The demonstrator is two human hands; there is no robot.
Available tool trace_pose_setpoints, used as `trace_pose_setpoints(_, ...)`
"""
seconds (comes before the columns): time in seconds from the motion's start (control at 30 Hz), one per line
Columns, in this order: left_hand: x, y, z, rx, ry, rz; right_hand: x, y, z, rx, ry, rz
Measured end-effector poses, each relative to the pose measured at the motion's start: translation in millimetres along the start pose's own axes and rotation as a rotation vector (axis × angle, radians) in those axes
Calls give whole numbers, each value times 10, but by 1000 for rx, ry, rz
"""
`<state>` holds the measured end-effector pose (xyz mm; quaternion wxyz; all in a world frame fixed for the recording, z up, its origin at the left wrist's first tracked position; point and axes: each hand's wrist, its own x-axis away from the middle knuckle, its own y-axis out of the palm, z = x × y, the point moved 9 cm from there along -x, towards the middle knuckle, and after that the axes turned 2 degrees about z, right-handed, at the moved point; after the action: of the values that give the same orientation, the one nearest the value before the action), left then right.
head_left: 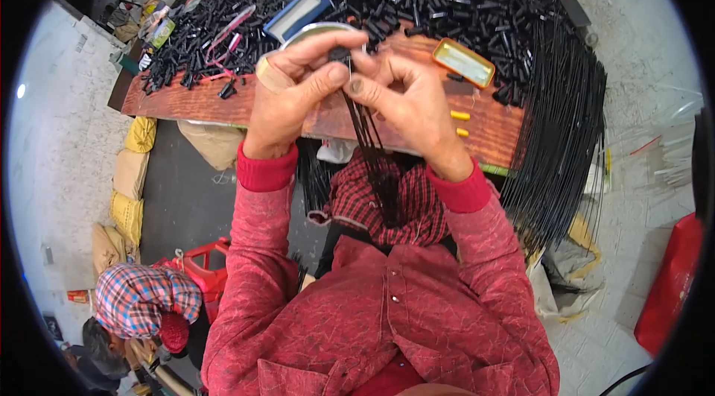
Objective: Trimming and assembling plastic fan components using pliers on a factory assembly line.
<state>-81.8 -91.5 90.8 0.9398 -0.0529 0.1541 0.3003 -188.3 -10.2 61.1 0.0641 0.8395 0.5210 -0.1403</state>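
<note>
Above the table's front edge, my left hand pinches a small black piece between thumb and fingers. A bandage-like strip wraps one of its fingers. My right hand meets it from the other side, thumb and fingertips pressed together at the piece; what they grip is too small to make out. Thin black strands hang down from between the hands to a red-and-black checked cloth over my lap. Behind my left hand, a round pale-rimmed thing is partly hidden.
Short black tubes cover much of the wooden table. A blue box and a yellow-rimmed tray lie among them. Long black strands drape off the right side. Another person is at lower left, by a red chair.
</note>
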Motion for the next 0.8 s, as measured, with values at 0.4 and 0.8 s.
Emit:
trace_pose_setpoints(0.4,2,432,-12,328,-1,-96,734,506,418,-599,195,-224)
trace_pose_setpoints(0.8,-115,528,73,342,-63,-96,468,488,530,-812,319,-352)
